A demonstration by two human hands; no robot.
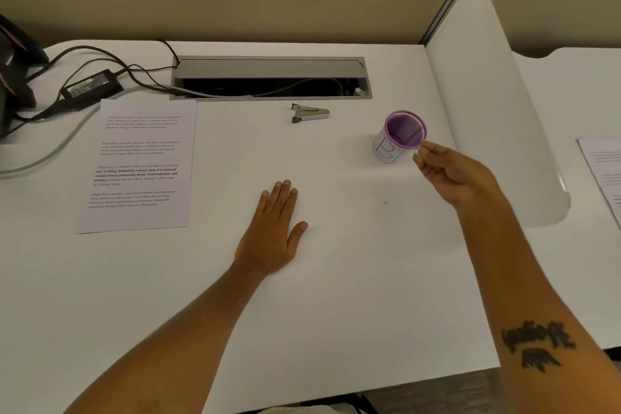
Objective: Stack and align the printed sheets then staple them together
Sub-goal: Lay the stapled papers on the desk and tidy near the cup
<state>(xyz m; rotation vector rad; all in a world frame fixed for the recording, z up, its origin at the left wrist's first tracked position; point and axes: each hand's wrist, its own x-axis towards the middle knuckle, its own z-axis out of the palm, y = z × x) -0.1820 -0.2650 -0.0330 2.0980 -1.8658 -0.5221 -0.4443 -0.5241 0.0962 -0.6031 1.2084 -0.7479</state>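
Note:
A printed sheet (pixel 141 165) with several text paragraphs lies flat on the left of the white desk (pixel 336 279). A small silver stapler (pixel 311 112) rests on its side near the back, apart from both hands. My left hand (pixel 272 232) lies palm down on the bare desk in the middle, holding nothing. My right hand (pixel 450 175) is raised at the right, its fingertips pinched on what looks like a small pale clip (pixel 416 151) right at the rim of a purple mesh cup (pixel 401 134).
A grey cable tray (pixel 268 77) stands open at the back. A black power adapter (pixel 90 87) and cables lie at the back left. A white divider (pixel 487 94) borders the desk's right side, with more printed sheets (pixel 601 168) beyond it.

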